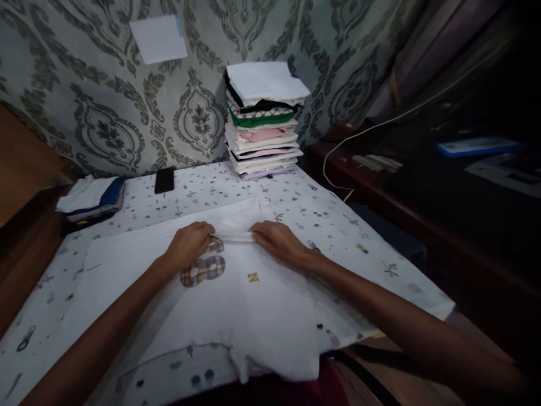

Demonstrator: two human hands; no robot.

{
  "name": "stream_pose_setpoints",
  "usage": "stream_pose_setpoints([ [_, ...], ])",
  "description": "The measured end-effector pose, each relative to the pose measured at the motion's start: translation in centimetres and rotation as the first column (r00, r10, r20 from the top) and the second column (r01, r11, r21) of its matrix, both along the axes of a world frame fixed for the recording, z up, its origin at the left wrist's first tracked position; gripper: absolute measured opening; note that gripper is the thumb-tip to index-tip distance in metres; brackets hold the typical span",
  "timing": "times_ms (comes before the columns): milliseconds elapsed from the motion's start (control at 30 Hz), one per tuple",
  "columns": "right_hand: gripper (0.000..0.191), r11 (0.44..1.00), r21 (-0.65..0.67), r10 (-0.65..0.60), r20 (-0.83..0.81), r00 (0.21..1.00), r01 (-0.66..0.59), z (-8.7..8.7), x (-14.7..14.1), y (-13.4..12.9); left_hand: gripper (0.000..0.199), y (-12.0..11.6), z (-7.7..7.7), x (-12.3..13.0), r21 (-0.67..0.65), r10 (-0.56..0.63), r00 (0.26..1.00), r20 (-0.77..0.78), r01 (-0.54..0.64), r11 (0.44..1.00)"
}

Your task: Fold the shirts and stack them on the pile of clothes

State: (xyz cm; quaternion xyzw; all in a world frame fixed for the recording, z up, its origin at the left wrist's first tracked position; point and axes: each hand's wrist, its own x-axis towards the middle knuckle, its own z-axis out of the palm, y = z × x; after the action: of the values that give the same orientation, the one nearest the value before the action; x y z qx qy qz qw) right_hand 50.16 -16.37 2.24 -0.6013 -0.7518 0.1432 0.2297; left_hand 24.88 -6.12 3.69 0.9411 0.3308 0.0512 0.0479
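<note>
A white garment (270, 316) with a plaid figure and a yellow letter N lies spread over the patterned sheet, its lower edge hanging at the near side. My left hand (191, 243) pinches a raised fold of it just above the plaid patch. On the right of the same fold, my right hand (276, 239) grips the cloth with its fingers bent. The fold runs taut between both hands. Fingertips are partly hidden in the fabric.
A tall stack of folded clothes (266, 124) stands at the back by the wall. A smaller folded pile (93, 197) sits at the left, with a black phone (164, 180) beside it. At the right, a white cable (372, 128) crosses a dark desk (465, 225).
</note>
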Motion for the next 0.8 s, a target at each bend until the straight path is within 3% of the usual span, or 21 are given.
stream_pose_setpoints([
  [100, 0.023, 0.998, -0.057, -0.025, -0.09, 0.996, 0.02, 1.2, 0.4, 0.1, 0.024, 0.5, 0.6, -0.6, -0.13, 0.047, 0.991, 0.125, -0.031, 0.991],
  [267, 0.034, 0.999, -0.023, -0.022, -0.012, 1.0, 0.022, 1.3, 0.2, -0.3, 0.031, 0.2, 1.2, -1.4, -0.147, -0.079, 0.996, 0.034, 0.083, 0.986],
  [367, 0.039, 0.99, 0.069, 0.122, 0.037, 0.992, -0.124, -0.1, -0.4, -0.3, 0.042, -0.4, 0.2, -1.5, -0.15, -0.068, 0.993, 0.098, 0.082, 0.985],
  [433, 0.041, 0.969, 0.052, 0.234, 0.104, 0.967, -0.24, -1.1, -0.8, -0.4, 0.051, -0.9, -0.8, -1.7, -0.175, -0.094, 0.992, 0.08, 0.107, 0.979],
  [533, 0.046, 0.966, 0.008, 0.255, 0.133, 0.958, -0.258, -1.7, -0.7, -1.3, 0.059, -1.9, -1.8, -2.9, -0.232, -0.122, 0.992, 0.01, 0.121, 0.965],
  [667, 0.05, 0.98, 0.002, 0.198, 0.09, 0.976, -0.199, -1.0, 0.8, -4.7, 0.055, -4.7, -1.2, -6.3, -0.275, -0.145, 0.986, 0.088, 0.164, 0.947],
  [800, 0.043, 0.982, -0.092, 0.174, 0.085, 0.981, -0.166, -0.4, 3.0, -10.5, 0.057, -8.9, -0.4, -11.0, -0.299, -0.18, 0.978, 0.104, 0.203, 0.932],
])
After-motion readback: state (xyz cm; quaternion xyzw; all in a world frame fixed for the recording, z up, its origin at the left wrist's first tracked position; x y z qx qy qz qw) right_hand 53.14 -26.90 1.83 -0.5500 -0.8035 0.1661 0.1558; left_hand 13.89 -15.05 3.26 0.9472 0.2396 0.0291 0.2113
